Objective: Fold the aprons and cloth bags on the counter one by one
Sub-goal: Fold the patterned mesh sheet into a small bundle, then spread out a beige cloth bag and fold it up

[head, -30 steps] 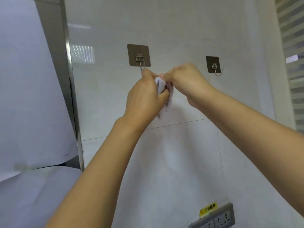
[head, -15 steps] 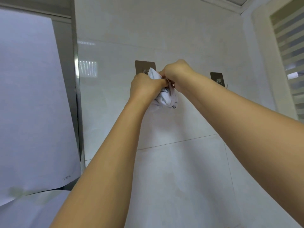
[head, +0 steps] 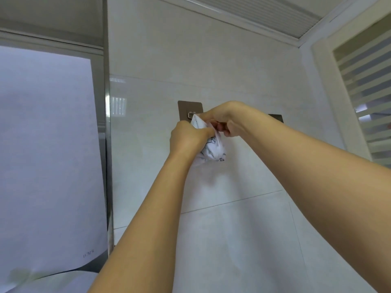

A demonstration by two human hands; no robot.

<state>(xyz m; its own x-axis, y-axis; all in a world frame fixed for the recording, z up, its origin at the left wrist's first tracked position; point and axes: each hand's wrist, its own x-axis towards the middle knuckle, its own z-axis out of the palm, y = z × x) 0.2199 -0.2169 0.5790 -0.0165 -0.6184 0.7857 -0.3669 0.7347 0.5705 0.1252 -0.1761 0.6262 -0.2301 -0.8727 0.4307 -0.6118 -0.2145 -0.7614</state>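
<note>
Head view: both hands are up at a pale glossy tiled wall (head: 211, 60). The left hand (head: 186, 138) has its fingers (head: 208, 131) curled round a bunched white printed cloth (head: 213, 149), and the right hand (head: 224, 117) fingers (head: 220, 125) pinch its top right at the brown adhesive hook plate (head: 188, 108); cloth sits against the wall just below that hook, can't tell apron or bag. Second hook plate (head: 276, 117) peeks out behind the right forearm; steel-edged panel (head: 106, 144) with a white paper sheet (head: 46, 155) on the left, slatted ceiling (head: 264, 9) above, striped frosted window (head: 364, 81) on the right.

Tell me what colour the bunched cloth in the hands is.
The cloth is white with thin dark line drawings, best seen in the head view.
</note>
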